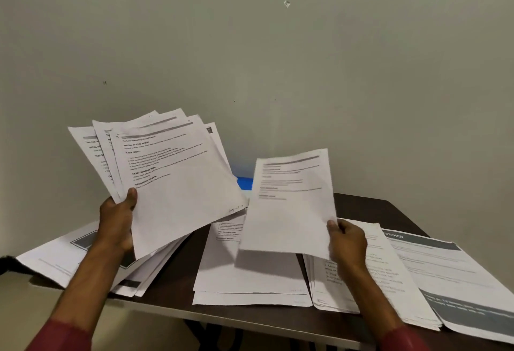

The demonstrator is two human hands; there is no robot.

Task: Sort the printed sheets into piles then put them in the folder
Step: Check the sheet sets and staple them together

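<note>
My left hand [118, 218] grips a fanned bundle of printed sheets [172, 181], held up above the table's left side with the thumb on the front page. My right hand [346, 241] pinches a single printed sheet [290, 203] by its lower right corner, raised over the middle pile [250, 275]. On the dark table [370, 209] lie further piles: one at the left with a grey banner [58, 259], one under my right wrist [386, 281], and one at the far right with grey headers [456, 278]. A blue folder [244, 182] peeks out behind the held papers.
A plain pale wall stands right behind the table. The left pile overhangs the table's left edge, and the far-right pile reaches the right edge. The table's front edge runs just below the piles.
</note>
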